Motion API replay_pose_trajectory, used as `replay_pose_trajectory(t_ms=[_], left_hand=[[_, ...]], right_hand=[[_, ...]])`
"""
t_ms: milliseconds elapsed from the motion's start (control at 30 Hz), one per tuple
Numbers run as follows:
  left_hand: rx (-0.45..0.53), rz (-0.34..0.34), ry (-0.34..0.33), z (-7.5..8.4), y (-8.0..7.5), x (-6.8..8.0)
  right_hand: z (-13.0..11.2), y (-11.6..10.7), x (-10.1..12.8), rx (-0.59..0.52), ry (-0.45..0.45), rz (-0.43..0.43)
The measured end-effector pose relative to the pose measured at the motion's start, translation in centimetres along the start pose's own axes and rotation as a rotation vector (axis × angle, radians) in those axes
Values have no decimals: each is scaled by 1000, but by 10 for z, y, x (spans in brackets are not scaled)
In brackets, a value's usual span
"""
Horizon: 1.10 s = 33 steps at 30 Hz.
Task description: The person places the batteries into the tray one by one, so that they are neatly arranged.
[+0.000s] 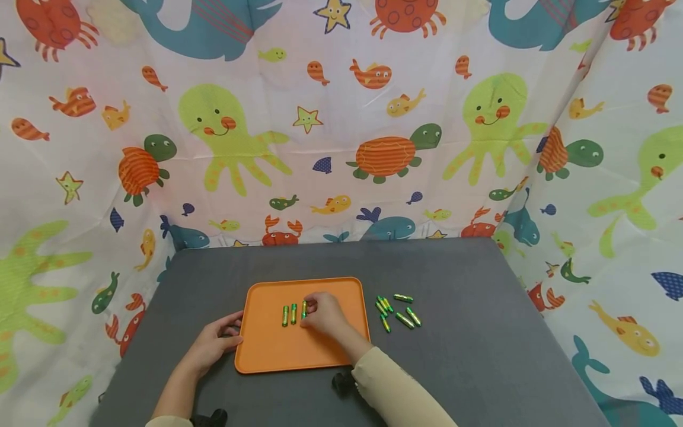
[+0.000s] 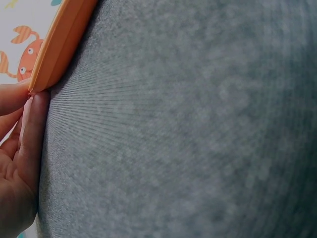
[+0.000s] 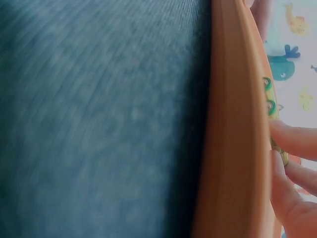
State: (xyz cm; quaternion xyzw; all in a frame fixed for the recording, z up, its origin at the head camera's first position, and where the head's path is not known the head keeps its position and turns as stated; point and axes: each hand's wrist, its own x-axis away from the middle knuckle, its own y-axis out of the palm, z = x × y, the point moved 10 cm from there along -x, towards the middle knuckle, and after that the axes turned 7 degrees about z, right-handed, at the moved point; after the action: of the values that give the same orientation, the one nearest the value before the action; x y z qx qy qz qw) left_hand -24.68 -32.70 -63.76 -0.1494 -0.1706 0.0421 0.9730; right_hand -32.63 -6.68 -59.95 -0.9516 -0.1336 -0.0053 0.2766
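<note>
Head view: nearest, on the grey table (image 1: pixel 480 356), the left edge of the orange tray (image 1: pixel 299 351) is held between the thumb and fingers of the left hand (image 1: pixel 214 342), apparently so that it is kept from sliding; over the tray, a green-and-gold battery (image 1: pixel 304 309) is pinched by the right hand (image 1: pixel 324 315), thumb and fingertips closed on its sides, presumably so that its direction is controlled; its long axis is pointed from the near edge towards the far one, roughly parallel to the two batteries (image 1: pixel 285 316) laid just left of it; whether the pinched one is rested on the tray cannot be told; to the right, off the tray, loose batteries (image 1: pixel 404 321) are scattered at mixed angles; behind everything, a sea-creature curtain (image 1: pixel 331 59) is hung.
</note>
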Motion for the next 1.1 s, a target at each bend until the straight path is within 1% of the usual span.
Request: replay_pose_trajectory(t_ms=[333, 500, 600, 733, 833, 1100], left_hand=[[-5, -6, 2, -2, 0, 1], [1, -13, 3, -1, 0, 1], [-5, -14, 4, 0, 0, 0], [-10, -8, 3, -1, 0, -1], [-10, -6, 4, -1, -1, -1], [-13, 1, 15, -1, -1, -2]], right_hand=[[-10, 12, -2, 91, -38, 8], [-13, 14, 0, 132, -52, 22], [-13, 16, 1, 113, -45, 19], [-11, 20, 0, 37, -12, -2], [-11, 21, 1, 0, 0, -8], [-10, 21, 4, -46, 2, -12]])
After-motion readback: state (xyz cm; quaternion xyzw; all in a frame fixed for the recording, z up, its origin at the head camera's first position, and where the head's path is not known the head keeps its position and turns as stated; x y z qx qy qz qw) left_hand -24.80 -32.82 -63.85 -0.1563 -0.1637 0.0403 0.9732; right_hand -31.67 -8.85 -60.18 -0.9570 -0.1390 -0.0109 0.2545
